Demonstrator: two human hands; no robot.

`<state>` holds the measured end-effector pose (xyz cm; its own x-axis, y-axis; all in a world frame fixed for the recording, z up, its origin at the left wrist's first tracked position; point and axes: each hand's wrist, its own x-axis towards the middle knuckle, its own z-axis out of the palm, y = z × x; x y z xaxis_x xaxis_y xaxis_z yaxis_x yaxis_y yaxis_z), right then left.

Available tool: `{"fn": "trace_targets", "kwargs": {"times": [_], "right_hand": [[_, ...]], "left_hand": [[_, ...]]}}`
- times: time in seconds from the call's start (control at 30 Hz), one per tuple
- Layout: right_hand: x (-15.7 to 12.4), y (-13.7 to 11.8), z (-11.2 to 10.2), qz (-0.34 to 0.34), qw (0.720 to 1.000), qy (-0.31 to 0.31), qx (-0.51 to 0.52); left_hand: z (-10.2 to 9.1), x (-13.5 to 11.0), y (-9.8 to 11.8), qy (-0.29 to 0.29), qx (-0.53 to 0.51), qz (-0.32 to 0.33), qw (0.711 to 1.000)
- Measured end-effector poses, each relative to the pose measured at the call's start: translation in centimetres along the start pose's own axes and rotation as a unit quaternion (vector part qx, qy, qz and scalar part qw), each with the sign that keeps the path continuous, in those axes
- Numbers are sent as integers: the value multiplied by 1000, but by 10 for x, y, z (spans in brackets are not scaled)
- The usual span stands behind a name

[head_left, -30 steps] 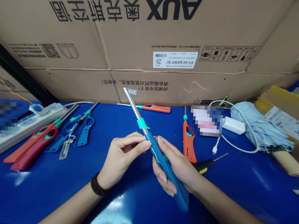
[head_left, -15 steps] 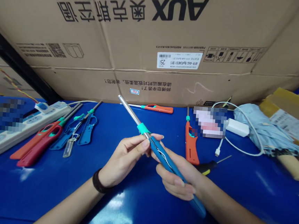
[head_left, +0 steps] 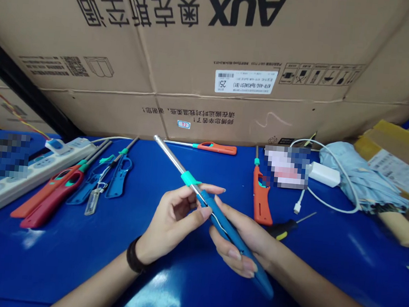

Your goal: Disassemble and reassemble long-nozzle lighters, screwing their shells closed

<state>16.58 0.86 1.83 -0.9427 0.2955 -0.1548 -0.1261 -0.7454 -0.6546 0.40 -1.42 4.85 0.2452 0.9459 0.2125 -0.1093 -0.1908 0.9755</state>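
Both hands hold a long-necked blue lighter (head_left: 227, 228) slantwise above the table, its metal tube pointing up and to the left. A green collar sits at the base of the tube, and a white wire shows along a gap in the blue casing. My left hand (head_left: 175, 218), with a dark band at the wrist, pinches the casing just below the collar between thumb and fingers. My right hand (head_left: 243, 238) wraps round the blue handle from the right. The trigger area is hidden by the fingers.
At left lie red and orange lighters (head_left: 52, 197), an opened blue lighter (head_left: 97, 177) and a power strip (head_left: 27, 171). Orange lighters lie behind (head_left: 219, 148) and at right (head_left: 262, 197), near a screwdriver (head_left: 287, 230), white charger (head_left: 324, 174) and folded umbrella (head_left: 363, 177). A cardboard box (head_left: 182, 75) stands behind.
The lighter has shifted slightly left and down in the view. My left thumb has slid down along the casing, and its index finger stretches out further behind.
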Motion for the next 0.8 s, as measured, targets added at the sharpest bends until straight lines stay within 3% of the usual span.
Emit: {"fn": "trace_targets", "kwargs": {"times": [0.13, 0.27, 0.5, 0.8], "right_hand": [[2, 2, -2, 6, 1000, 18, -11], [2, 1, 5, -23, 996, 83, -13], [-1, -4, 14, -21, 992, 123, -22], [-7, -6, 13, 20, 997, 75, 30]], "left_hand": [[1, 0, -1, 15, 0, -15, 1000], [5, 0, -1, 39, -18, -37, 998], [15, -4, 1, 82, 69, -33, 994], [6, -7, 3, -15, 16, -13, 1000]]}}
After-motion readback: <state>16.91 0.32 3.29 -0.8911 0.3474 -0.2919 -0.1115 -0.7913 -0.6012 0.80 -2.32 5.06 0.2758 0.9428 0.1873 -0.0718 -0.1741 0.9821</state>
